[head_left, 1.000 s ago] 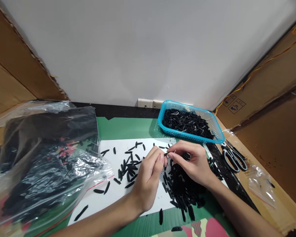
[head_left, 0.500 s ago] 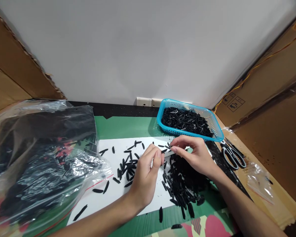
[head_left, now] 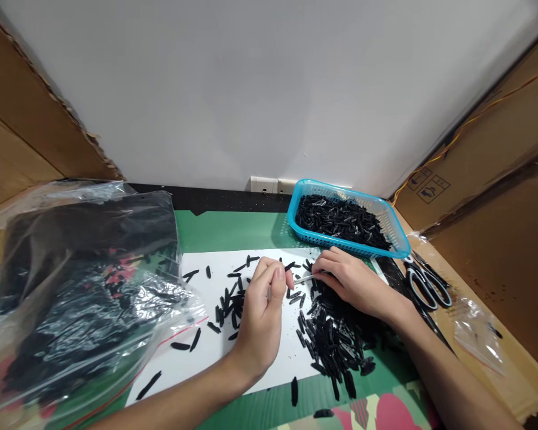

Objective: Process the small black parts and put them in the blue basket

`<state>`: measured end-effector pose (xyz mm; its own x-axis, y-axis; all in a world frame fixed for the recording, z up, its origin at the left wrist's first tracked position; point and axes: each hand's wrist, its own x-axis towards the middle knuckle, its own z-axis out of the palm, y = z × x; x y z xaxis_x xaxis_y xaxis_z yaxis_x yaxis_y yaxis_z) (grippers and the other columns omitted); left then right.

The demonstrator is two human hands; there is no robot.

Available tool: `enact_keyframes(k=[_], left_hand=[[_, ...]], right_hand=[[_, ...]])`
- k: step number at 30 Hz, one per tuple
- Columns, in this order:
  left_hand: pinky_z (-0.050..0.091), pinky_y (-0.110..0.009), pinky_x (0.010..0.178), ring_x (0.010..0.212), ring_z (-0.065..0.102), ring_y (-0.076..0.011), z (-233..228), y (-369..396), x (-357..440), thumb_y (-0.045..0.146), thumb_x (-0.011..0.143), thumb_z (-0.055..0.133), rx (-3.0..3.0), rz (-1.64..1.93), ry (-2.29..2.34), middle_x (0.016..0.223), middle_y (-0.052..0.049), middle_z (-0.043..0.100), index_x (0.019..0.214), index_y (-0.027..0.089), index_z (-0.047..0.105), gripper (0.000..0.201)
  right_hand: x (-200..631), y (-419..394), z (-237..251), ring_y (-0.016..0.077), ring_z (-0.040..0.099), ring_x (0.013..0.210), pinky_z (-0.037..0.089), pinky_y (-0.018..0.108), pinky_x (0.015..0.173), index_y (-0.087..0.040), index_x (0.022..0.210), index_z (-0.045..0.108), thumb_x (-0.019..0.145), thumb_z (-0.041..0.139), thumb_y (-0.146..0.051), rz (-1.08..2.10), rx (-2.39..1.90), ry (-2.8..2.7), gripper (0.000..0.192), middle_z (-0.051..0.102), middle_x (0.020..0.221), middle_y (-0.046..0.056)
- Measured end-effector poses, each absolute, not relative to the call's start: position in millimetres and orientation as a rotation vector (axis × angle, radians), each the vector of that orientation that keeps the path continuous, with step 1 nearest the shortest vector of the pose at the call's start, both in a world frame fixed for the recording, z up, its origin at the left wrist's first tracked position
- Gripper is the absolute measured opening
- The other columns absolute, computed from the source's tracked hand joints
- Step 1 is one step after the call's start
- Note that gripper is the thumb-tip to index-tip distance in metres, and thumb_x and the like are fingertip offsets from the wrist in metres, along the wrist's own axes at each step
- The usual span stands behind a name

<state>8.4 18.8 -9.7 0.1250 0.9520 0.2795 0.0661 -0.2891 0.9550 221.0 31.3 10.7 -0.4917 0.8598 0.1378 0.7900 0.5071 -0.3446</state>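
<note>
- Pinching is going on at both sets of fingertips: a thin pale sliver (head_left: 303, 279) is held between the closed thumb and forefinger of the right hand (head_left: 354, 286), and its other end points toward the left hand (head_left: 262, 316).
- The left hand's fingers (head_left: 275, 276) are curled in tight, and something small and greyish looks to be nipped there, but what exactly it is can't be made out.
- Right under and just beyond the right hand's fingers, a thick heap of black strips (head_left: 336, 337) is spread out, and the palm is resting on top of it.
- On the far side of the left fingers, away from the heap, more loose black pieces (head_left: 233, 298) are scattered about, some bunched together and some well apart.
- All of that is laid on a white sheet (head_left: 255, 358), which is set on a green mat (head_left: 233, 233).
- Just past the right fingertips, a blue basket (head_left: 397, 239) packed with the same black bits is parked.
- Out beyond the right wrist, a pair of scissors (head_left: 424, 283) is lying, with a small clear baggie (head_left: 479, 334) next to them.
- Way off on the left hand's side, a big clear plastic bag (head_left: 80, 298) stuffed with dark material is slumped on the table.
</note>
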Motion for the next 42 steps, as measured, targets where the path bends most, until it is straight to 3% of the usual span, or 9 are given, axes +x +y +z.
enact_keyframes(k=[6, 11, 14, 18, 21, 24, 30, 34, 42], left_hand=[[0.038, -0.029, 0.074, 0.08, 0.047, -0.016, -10.2, 18.4, 7.6, 0.035, 0.112, 0.042, 1.541, 1.309, 1.017, 0.084, 0.0, 0.049, 0.076, 0.021, 0.052, 0.039], [0.044, -0.028, 0.082, 0.092, 0.057, -0.0162, -8.3, 17.4, 6.1, 0.035, 0.109, 0.049, 1.537, 1.28, 0.99, 0.095, -0.003, 0.058, 0.072, 0.02, 0.063, 0.042], [0.047, -0.03, 0.093, 0.106, 0.065, -0.0189, -7.4, 17.0, 5.9, 0.034, 0.107, 0.052, 1.54, 1.226, 0.968, 0.111, -0.006, 0.07, 0.078, 0.02, 0.076, 0.039], [0.051, -0.033, 0.097, 0.108, 0.071, -0.0212, -8.3, 16.4, 5.7, 0.033, 0.106, 0.055, 1.514, 1.188, 0.941, 0.116, -0.007, 0.078, 0.088, 0.021, 0.082, 0.034], [0.054, -0.033, 0.094, 0.106, 0.072, -0.0213, -9.3, 15.6, 5.1, 0.033, 0.105, 0.056, 1.49, 1.178, 0.913, 0.118, -0.008, 0.078, 0.087, 0.02, 0.082, 0.035], [0.055, -0.031, 0.091, 0.105, 0.071, -0.0201, -9.1, 15.4, 4.5, 0.033, 0.105, 0.056, 1.503, 1.192, 0.908, 0.117, -0.007, 0.076, 0.085, 0.02, 0.083, 0.036], [0.051, -0.03, 0.096, 0.111, 0.065, -0.0197, -5.8, 16.8, 5.9, 0.03, 0.108, 0.051, 1.592, 1.223, 0.92, 0.113, -0.007, 0.07, 0.095, 0.021, 0.081, 0.034], [0.051, -0.031, 0.1, 0.117, 0.063, -0.0208, -6.3, 15.8, 5.9, 0.029, 0.109, 0.048, 1.624, 1.252, 0.919, 0.115, -0.008, 0.068, 0.104, 0.021, 0.081, 0.034], [0.055, -0.031, 0.096, 0.113, 0.066, -0.0202, -8.1, 12.7, 6.6, 0.028, 0.106, 0.053, 1.645, 1.28, 0.911, 0.118, -0.007, 0.069, 0.09, 0.022, 0.081, 0.032]], right_hand=[[221.9, 24.5, 11.2, 0.0165, 0.063, 0.076, 0.049, 0.029, 0.069, -0.022, 0.104, 0.06, 0.108, 0.054, -0.025, 0.404, -1.331, -2.165, 0.007, 0.068, 0.091, 0.003], [217.1, 22.6, 15.6, 0.0083, 0.051, 0.042, 0.036, 0.019, 0.038, -0.026, 0.106, 0.05, 0.108, 0.054, -0.041, 0.896, -1.103, -1.38, 0.015, 0.065, 0.071, -0.005], [209.9, 24.1, 20.5, 0.0087, 0.055, 0.039, 0.041, 0.018, 0.03, -0.028, 0.114, 0.049, 0.101, 0.066, -0.043, 1.144, -0.942, -1.08, 0.026, 0.068, 0.077, -0.005], [200.5, 23.2, 25.5, 0.0072, 0.061, 0.052, 0.055, 0.016, 0.04, -0.027, 0.124, 0.057, 0.088, 0.084, -0.03, 1.335, -0.833, -0.932, 0.045, 0.069, 0.088, -0.004], [196.5, 21.4, 25.3, 0.0061, 0.064, 0.06, 0.061, 0.015, 0.052, -0.02, 0.106, 0.071, 0.081, 0.089, -0.026, 1.359, -0.817, -0.935, 0.031, 0.067, 0.085, -0.003], [194.9, 20.6, 23.4, 0.0073, 0.07, 0.063, 0.065, 0.016, 0.059, -0.017, 0.092, 0.075, 0.081, 0.09, -0.028, 1.313, -0.837, -0.938, 0.021, 0.068, 0.084, -0.002], [193.4, 19.0, 20.7, 0.0162, 0.077, 0.062, 0.067, 0.025, 0.057, -0.022, 0.101, 0.068, 0.094, 0.079, -0.035, 1.289, -0.816, -0.944, 0.019, 0.074, 0.071, -0.001], [192.5, 17.6, 17.5, 0.0177, 0.078, 0.066, 0.067, 0.026, 0.059, -0.022, 0.098, 0.066, 0.089, 0.084, -0.031, 1.249, -0.829, -0.984, 0.022, 0.076, 0.075, 0.0], [192.5, 16.8, 14.6, 0.0167, 0.076, 0.064, 0.066, 0.028, 0.066, -0.021, 0.093, 0.077, 0.077, 0.092, -0.027, 1.264, -0.874, -0.976, 0.023, 0.078, 0.074, 0.0]])
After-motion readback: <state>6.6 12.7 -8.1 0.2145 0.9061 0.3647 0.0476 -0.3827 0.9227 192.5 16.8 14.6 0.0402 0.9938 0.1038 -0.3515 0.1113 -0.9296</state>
